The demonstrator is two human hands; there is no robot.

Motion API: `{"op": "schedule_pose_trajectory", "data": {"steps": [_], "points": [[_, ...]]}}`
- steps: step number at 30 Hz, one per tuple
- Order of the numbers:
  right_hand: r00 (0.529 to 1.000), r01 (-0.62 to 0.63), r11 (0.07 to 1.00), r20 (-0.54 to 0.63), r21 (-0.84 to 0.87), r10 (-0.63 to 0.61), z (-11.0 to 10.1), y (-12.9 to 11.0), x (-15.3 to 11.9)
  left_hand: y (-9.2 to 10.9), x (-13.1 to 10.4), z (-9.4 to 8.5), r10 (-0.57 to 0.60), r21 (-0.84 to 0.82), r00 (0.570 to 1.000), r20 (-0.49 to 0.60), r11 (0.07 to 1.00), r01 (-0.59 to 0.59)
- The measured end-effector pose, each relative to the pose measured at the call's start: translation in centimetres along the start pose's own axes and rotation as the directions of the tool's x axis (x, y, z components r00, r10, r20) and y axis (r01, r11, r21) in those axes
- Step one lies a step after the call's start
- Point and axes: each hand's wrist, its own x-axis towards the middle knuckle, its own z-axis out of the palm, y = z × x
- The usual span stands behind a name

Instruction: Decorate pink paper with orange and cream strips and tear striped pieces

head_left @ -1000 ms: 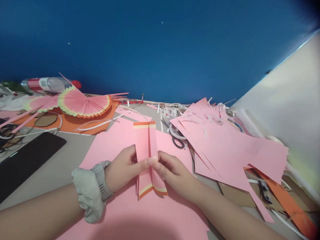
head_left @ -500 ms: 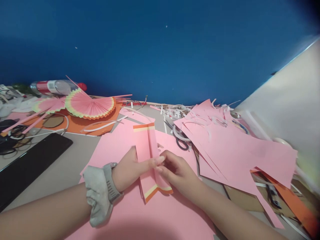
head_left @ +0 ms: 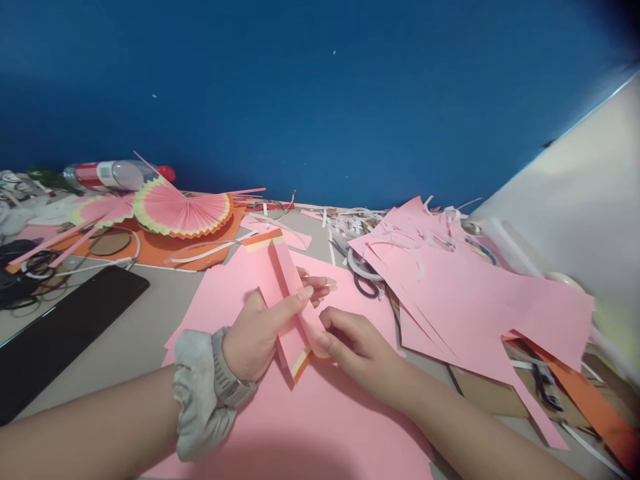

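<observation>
Since a moment ago my left hand (head_left: 260, 330) has tilted the folded pink strip (head_left: 285, 293) leftward, thumb clamped across it; my right hand (head_left: 350, 340) pinches its near striped end. Several lengthwise folds look made, the rest unpleated. Beneath lies the pink sheet (head_left: 340, 427). Beyond, scissors (head_left: 365, 285) and paper scraps (head_left: 440, 280) crowd right; finished fans (head_left: 183, 210) lie far left.

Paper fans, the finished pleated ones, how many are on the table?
2. One pink fan lies on the orange paper at the back left; a second fan lies just left of it. Others may be hidden under the clutter.
</observation>
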Motion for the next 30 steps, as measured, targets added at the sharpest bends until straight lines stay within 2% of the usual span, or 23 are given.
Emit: {"op": "schedule_pose_trajectory", "data": {"steps": [8, 11, 16, 20, 23, 26, 30], "points": [[0.999, 0.029, 0.997, 0.021, -0.073, -0.027, 0.5, 0.0, -0.1, 0.6, -0.2, 0.8, -0.141, -0.179, 0.987, -0.075, 0.976, 0.126], [0.999, 0.024, 0.999, 0.041, -0.047, -0.022, 0.5, 0.0, -0.2, 0.7, -0.2, 0.8, -0.147, -0.194, 0.986, -0.084, 0.973, 0.128], [0.996, 0.003, 0.999, -0.085, 0.037, 0.0, 0.4, -0.3, -0.1, 0.5, -0.4, 0.5, -0.186, -0.201, 0.982, -0.002, 0.962, 0.182], [1.0, 0.02, 1.0, -0.02, 0.02, -0.019, 0.2, -0.8, 0.0, 0.2, -0.5, 0.0, -0.192, -0.115, 0.977, 0.096, 0.972, 0.203], [1.0, 0.013, 0.997, 0.015, 0.08, -0.015, 0.0, -0.7, 0.0, 0.1, -0.4, -0.3, -0.143, -0.02, 0.981, 0.128, 0.989, 0.147], [0.999, 0.02, 0.983, -0.033, 0.182, -0.015, -0.1, -0.3, 0.0, 0.2, 0.0, -0.5, -0.084, -0.043, 0.994, 0.075, 0.995, 0.088], [0.995, 0.025, 0.977, -0.104, 0.21, -0.003, 0.2, -0.1, 0.0, 0.2, 0.5, -0.5, -0.05, -0.062, 0.999, -0.007, 0.997, 0.049]]}}
